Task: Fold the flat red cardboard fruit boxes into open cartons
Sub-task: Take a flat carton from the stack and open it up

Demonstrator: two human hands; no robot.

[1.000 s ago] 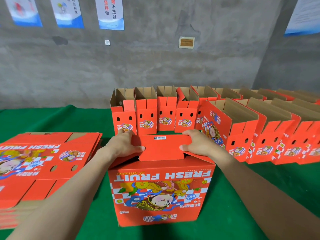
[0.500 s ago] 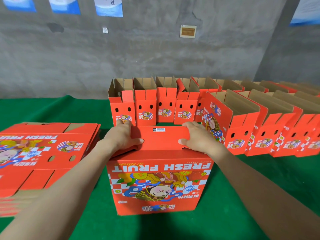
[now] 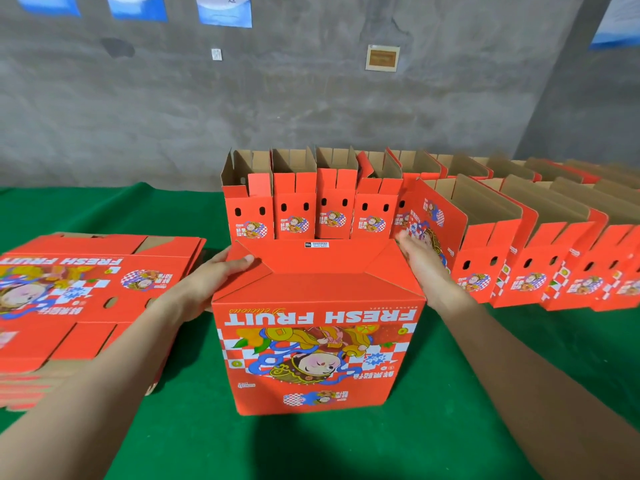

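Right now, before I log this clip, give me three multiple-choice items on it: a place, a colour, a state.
1. Where does the stack of flat boxes lie relative to the middle box? A) to its left B) behind it C) on top of it
2. What colour is the table cover? A) grey B) green C) blue
3. How are the middle box's upward flaps? A) folded shut B) standing open C) torn off
Key: 1 A, the stack lies beside the left hand; 2 B, green shows around the middle box; 3 A, red flaps cover its top.
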